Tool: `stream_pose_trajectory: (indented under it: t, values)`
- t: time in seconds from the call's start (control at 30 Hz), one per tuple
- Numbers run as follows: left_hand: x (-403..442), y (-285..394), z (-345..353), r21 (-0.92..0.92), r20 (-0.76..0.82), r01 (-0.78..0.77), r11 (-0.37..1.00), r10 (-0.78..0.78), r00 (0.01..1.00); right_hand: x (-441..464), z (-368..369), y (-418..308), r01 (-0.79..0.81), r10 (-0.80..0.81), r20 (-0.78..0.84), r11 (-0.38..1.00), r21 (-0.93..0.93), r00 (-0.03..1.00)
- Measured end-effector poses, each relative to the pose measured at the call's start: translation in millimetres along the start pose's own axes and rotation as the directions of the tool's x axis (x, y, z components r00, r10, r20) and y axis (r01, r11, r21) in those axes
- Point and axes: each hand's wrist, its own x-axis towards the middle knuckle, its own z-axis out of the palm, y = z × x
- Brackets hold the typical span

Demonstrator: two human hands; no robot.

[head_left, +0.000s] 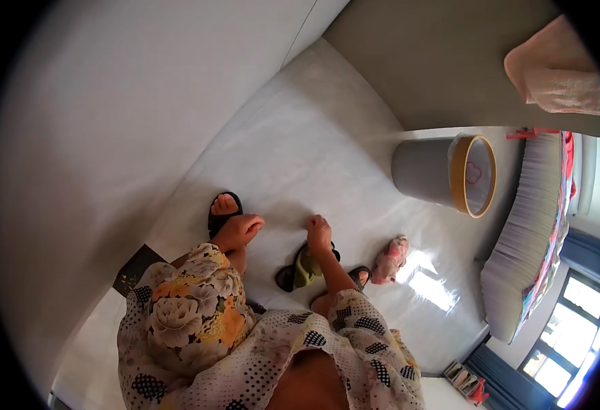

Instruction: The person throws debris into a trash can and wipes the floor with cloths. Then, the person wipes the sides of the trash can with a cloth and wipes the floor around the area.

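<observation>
My left hand (240, 232) is closed, fingers curled in, held over the floor beside my left foot in a black sandal (216, 223). My right hand (319, 234) is closed as well, a short way to the right, with its knuckles forward. Whether either hand pinches something thin, I cannot make out. Just below the right hand, on the floor, lies a green and black item (306, 268), partly hidden by my forearm; its kind is unclear. My right foot in a black sandal (360, 277) shows beyond that forearm.
On the pale floor (279, 150) lies a crumpled pink item (391, 260), right of my feet. A grey bin (423, 171) with a yellow rim stands farther off. Beyond are a bed with a pleated skirt (522, 232), a panel (443, 68) with a pink towel (556, 68), and a window (573, 328).
</observation>
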Motion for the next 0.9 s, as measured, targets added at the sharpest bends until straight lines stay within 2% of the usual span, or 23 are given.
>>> stream_pose_trajectory:
  t: [0.03, 0.13, 0.17, 0.27, 0.3, 0.4, 0.43, 0.53, 0.63, 0.73, 0.77, 0.8, 0.9]
  values:
    - [0.5, 0.5, -0.7, -0.010, 0.008, 0.015, 1.000, -0.015, 1.000, 4.4, 0.5, 2.0, -0.017, 0.025, -0.080, 0.995, 0.098, 0.996]
    - [-0.2, -7.0, 4.5, -0.027, -0.078, -0.073, 0.997, 0.071, 0.994, 12.3, -33.4, -29.7, -0.074, 0.117, -0.154, 0.962, 0.261, 0.981]
    - [0.0, -7.5, 5.3, -0.027, -0.080, -0.070, 0.997, 0.068, 0.994, 12.1, -47.4, -39.8, -0.022, 0.074, -0.180, 0.962, 0.271, 0.981]
    - [0.3, -6.5, 5.5, -0.035, -0.080, -0.050, 0.998, 0.047, 0.996, 8.7, -87.8, -59.4, -0.189, 0.248, -0.112, 0.905, 0.380, 0.962]
    - [0.8, -5.5, 4.9, -0.039, -0.074, -0.036, 0.999, 0.033, 0.997, 7.3, -94.3, -52.9, -0.116, 0.191, -0.149, 0.906, 0.407, 0.970]
    - [0.5, -7.3, 4.4, -0.034, -0.076, -0.038, 0.999, 0.036, 0.996, 2.6, -119.6, -49.4, -0.195, 0.296, -0.062, 0.759, 0.621, 0.953]
    - [-0.3, -8.6, 5.1, -0.044, -0.074, -0.033, 0.999, 0.029, 0.997, 1.0, -126.2, -50.3, -0.197, 0.318, -0.035, 0.667, 0.718, 0.948]
    - [-1.0, -8.6, 7.0, -0.049, -0.069, -0.011, 0.999, 0.007, 0.998, -4.8, -154.3, -64.0, -0.212, 0.361, 0.004, 0.537, 0.816, 0.932]
    - [0.5, -8.7, 5.4, -0.007, -0.061, 0.004, 1.000, -0.005, 0.998, -3.4, -180.6, -74.6, -0.050, 0.299, -0.139, 0.548, 0.835, 0.944]
    - [1.1, -7.5, 6.7, -0.033, -0.082, -0.023, 0.999, 0.020, 0.996, -2.3, -224.9, -93.9, -0.042, 0.327, -0.279, 0.712, 0.701, 0.903]
    - [1.9, -4.4, 4.7, -0.013, -0.083, -0.029, 1.000, 0.028, 0.996, 0.7, -237.4, -83.4, 0.047, 0.260, -0.326, 0.712, 0.700, 0.909]
    - [3.6, -3.2, 5.4, -0.005, -0.129, -0.100, 0.995, 0.098, 0.987, 4.7, -254.1, -81.7, 0.103, 0.227, -0.395, 0.744, 0.660, 0.890]
    - [1.9, 2.0, 4.1, -0.017, -0.110, -0.026, 1.000, 0.024, 0.994, 18.9, -316.7, -83.7, 0.215, 0.156, -0.601, 0.840, 0.498, 0.784]
